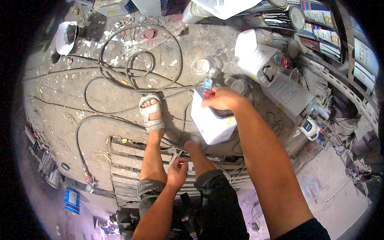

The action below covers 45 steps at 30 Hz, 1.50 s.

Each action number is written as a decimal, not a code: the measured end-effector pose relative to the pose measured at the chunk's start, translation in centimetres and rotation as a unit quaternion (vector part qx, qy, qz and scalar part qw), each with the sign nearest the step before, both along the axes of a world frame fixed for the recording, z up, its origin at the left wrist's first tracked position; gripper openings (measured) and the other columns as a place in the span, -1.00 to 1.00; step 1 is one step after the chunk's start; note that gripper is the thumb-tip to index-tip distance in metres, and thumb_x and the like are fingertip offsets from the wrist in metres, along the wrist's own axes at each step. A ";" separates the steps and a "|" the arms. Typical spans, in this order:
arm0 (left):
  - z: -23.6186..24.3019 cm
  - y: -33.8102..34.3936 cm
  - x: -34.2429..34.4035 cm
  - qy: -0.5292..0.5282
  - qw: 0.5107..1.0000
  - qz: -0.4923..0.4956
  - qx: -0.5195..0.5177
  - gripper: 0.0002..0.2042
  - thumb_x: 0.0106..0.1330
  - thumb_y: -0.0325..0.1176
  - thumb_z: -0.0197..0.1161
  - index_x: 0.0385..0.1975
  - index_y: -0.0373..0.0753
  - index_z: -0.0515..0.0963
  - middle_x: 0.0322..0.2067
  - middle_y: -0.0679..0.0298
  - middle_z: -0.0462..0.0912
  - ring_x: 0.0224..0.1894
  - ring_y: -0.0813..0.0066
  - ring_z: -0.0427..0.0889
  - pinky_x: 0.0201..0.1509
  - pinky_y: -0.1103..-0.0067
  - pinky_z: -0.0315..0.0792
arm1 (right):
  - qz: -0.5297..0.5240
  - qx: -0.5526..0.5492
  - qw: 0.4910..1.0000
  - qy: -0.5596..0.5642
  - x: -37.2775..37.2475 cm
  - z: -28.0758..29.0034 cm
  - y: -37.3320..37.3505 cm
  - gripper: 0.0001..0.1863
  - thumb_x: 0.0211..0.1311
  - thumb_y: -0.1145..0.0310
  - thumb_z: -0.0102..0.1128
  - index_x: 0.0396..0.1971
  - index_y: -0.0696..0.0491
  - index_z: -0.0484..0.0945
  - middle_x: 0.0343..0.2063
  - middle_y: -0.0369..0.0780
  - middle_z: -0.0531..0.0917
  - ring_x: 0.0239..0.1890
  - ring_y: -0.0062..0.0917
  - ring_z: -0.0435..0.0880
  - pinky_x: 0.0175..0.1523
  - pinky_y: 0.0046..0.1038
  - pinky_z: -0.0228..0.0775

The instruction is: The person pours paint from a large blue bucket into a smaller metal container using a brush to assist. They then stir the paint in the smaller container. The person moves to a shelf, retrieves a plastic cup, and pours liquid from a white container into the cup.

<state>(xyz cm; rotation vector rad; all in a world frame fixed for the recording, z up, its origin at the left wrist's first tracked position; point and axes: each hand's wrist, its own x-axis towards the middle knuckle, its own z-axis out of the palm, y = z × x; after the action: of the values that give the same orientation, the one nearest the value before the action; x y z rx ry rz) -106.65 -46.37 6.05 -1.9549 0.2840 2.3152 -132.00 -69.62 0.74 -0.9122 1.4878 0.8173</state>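
Note:
A white rectangular can (212, 126) stands on the floor in front of my feet. On its top are a red cap (209, 94) and a translucent bluish plastic piece (207, 84). My right hand (224, 99) reaches over the can, its fingers closed at the red cap; the hand hides much of the can's top. Between my knees, my left hand (178, 173) is closed, apart from the can. A small whitish thing (190, 166) shows beside its fingers; I cannot make out what it is or how it is held.
Hoses (180, 60) lie looped across the stained floor. A round clear container (204, 67) sits beyond the can. White cans (288, 98) stand at the right, near a rack of paint tins (296, 18). A slatted floor grate (130, 160) lies under my legs, with a blue tin (72, 200) at lower left.

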 end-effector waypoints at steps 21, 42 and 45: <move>0.0 0.0 0.0 -0.008 0.999 -0.035 0.010 -0.82 0.31 -0.32 0.09 -0.17 -0.23 0.41 -0.60 0.38 0.40 -0.67 0.64 0.37 -0.64 0.65 0.26 | -0.004 0.011 1.000 -0.002 0.3 0.4 -0.1 -0.14 -0.30 -0.14 0.27 0.01 0.18 0.48 0.06 0.01 0.47 0.07 -0.22 0.50 0.12 -0.35 0.35; -0.2 0.0 0.0 -0.022 0.998 -0.053 0.004 -0.82 0.31 -0.30 0.10 -0.19 -0.23 0.42 -0.60 0.37 0.41 -0.66 0.64 0.35 -0.63 0.64 0.25 | 0.005 0.003 1.000 -0.001 0.1 -0.2 0.6 -0.13 -0.25 -0.18 0.26 0.01 0.20 0.48 0.08 0.00 0.46 0.09 -0.22 0.49 0.15 -0.36 0.32; -0.5 0.6 0.2 -0.020 0.998 -0.056 -0.009 -0.82 0.31 -0.30 0.10 -0.19 -0.24 0.42 -0.60 0.36 0.41 -0.66 0.64 0.36 -0.63 0.64 0.25 | 0.001 0.007 1.000 -0.004 0.1 -0.1 0.6 -0.13 -0.26 -0.18 0.26 0.01 0.20 0.47 0.07 0.00 0.47 0.08 -0.22 0.50 0.14 -0.36 0.33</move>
<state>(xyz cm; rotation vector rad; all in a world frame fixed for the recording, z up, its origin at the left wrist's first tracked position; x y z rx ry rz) -106.43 -45.78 5.59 -1.9369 0.4018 2.2099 -131.92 -69.00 0.62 -0.9068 1.4736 0.8238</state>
